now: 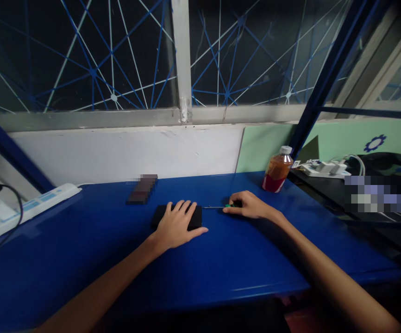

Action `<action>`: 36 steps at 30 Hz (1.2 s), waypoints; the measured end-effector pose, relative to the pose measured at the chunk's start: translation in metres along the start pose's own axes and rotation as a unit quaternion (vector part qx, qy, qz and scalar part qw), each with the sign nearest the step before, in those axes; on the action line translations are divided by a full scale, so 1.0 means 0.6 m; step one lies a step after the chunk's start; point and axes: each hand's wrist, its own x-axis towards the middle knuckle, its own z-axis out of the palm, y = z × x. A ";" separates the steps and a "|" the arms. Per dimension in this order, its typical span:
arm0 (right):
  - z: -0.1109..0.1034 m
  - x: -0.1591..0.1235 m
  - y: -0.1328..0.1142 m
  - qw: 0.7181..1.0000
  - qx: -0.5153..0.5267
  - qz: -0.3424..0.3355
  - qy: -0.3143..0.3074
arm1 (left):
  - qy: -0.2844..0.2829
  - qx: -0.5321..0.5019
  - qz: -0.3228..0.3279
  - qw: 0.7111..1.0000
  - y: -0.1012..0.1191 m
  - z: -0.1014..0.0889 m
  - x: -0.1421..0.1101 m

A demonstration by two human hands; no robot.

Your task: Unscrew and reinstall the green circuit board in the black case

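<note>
My left hand (177, 221) lies flat over a black rectangular box (195, 217) on the blue tabletop, fingers spread and thumb stretched out to the right. Much of the box's top is hidden beneath it. To the right, my right hand (247, 205) is closed in a pinch on the green handle of a screwdriver (217, 207). Its thin metal shaft points left, nearly level, toward the right side of the box. A tiny speck shows by the shaft near the tip; I cannot tell what it is, nor whether the tip touches the box.
A dark, partly blurred flat object (144, 189) lies behind the box. At the back right stands a bottle of amber drink (278, 170). White power strips lie at the left (44, 206) and on the right-hand desk (325, 169). Blue frame posts (316, 99) rise beside the table (221, 268).
</note>
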 end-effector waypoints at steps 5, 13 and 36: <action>0.007 0.001 0.002 1.000 0.025 -0.006 0.001 | 0.010 0.001 0.003 1.000 -0.001 0.002 -0.001; 0.001 -0.002 -0.012 1.000 0.026 -0.007 -0.002 | 0.008 -0.004 0.005 1.000 -0.003 0.004 -0.001; -0.004 -0.003 -0.008 1.000 -0.004 -0.014 -0.006 | 0.011 -0.005 0.007 1.000 -0.004 0.005 -0.002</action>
